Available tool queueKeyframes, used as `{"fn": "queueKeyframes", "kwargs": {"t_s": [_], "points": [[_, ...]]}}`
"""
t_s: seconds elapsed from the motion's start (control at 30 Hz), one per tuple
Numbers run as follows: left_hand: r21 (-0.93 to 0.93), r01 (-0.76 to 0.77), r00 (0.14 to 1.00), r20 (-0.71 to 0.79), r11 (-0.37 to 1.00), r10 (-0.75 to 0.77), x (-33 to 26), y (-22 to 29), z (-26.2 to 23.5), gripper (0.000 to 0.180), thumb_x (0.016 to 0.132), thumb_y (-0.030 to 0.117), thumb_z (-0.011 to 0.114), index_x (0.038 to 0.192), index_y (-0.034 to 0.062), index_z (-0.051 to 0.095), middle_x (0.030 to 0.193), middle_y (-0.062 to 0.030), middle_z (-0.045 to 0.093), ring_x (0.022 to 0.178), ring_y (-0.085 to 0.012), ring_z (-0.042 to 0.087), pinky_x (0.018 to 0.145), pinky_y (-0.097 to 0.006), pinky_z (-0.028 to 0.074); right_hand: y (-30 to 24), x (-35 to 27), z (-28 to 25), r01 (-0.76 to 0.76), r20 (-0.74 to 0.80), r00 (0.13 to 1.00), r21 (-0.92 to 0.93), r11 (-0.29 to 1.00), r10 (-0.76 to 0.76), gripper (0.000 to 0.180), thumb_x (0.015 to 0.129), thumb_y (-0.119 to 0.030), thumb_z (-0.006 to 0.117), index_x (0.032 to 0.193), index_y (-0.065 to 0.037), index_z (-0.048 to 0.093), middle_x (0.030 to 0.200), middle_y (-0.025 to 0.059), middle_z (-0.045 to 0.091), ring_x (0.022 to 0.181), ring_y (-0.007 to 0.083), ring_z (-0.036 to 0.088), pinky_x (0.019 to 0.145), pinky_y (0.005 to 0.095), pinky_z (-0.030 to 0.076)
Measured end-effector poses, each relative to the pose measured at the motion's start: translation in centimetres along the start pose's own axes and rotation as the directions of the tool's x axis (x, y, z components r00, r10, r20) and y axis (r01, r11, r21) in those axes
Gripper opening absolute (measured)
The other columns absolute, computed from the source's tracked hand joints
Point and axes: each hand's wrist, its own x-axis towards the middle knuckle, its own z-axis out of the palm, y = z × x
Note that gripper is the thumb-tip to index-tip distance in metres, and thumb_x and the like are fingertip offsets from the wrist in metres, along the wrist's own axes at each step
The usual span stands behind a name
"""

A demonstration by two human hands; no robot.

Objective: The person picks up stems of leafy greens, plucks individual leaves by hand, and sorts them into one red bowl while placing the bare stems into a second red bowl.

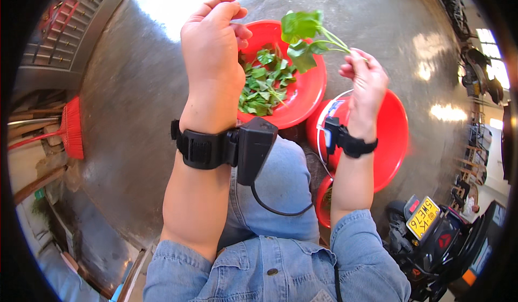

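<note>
My right hand [367,78] pinches a sprig of leafy greens [305,35] by its thin stems. The broad green leaves point left, over the rim of a red basin [307,94]. Loose picked leaves [264,83] lie in that basin, mostly on its left side. Above the basin's left edge, my left hand [216,32] is raised with its fingers loosely curled and apart. Nothing shows in it, though its palm side is partly hidden. A red bucket [396,134] with a white handle stands under my right wrist, which hides part of it.
A smaller red container [324,205] with some greenery sits beside my knee. Parked at the lower right is a motorcycle [431,242]. A red broom or dustpan [73,129] is at the left, below a barred metal door [67,26]. Black straps with devices [253,148] circle both wrists.
</note>
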Motion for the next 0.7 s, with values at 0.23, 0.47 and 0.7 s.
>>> {"fn": "queueKeyframes", "kwargs": {"t_s": [0.23,0.47,0.7], "points": [[0.279,-0.212,0.849,0.527,0.937,0.035,-4.7,-2.2,6.2,0.016,0.084,0.012,0.061,0.093,0.0012,0.068,0.074,-0.0019,0.061,0.055,-0.0067,0.051,0.054,-0.020,0.043,-7.0,-3.8,-11.4,0.048,0.023,0.998,0.123,0.991,-0.051,0.020,0.086,-0.013,0.062,0.098,0.003,0.062,0.072,0.0020,0.059,0.059,0.0075,0.055,0.051,0.0206,0.047],[0.248,-0.879,0.426,0.792,0.407,0.437,-11.2,-6.4,12.7,0.019,0.071,0.011,0.069,0.090,0.0104,0.069,0.104,-0.0095,0.059,0.099,-0.0288,0.050,0.086,-0.038,0.042,-10.6,-8.1,-17.8,0.166,-0.084,0.981,-0.116,0.979,-0.176,0.017,0.085,-0.010,0.062,0.094,0.004,0.065,0.068,0.0043,0.060,0.061,0.0086,0.055,0.055,0.0211,0.046],[0.239,-0.851,0.365,0.909,0.468,0.199,-12.7,-10.0,16.1,0.010,0.072,0.005,0.066,0.082,0.0066,0.067,0.092,-0.0067,0.062,0.096,-0.0256,0.053,0.084,-0.035,0.044,-11.6,-9.2,-22.8,0.256,-0.025,0.963,-0.247,0.935,-0.270,0.013,0.084,-0.004,0.062,0.094,0.003,0.065,0.074,0.0033,0.060,0.064,0.0089,0.055,0.059,0.0206,0.045]]}}
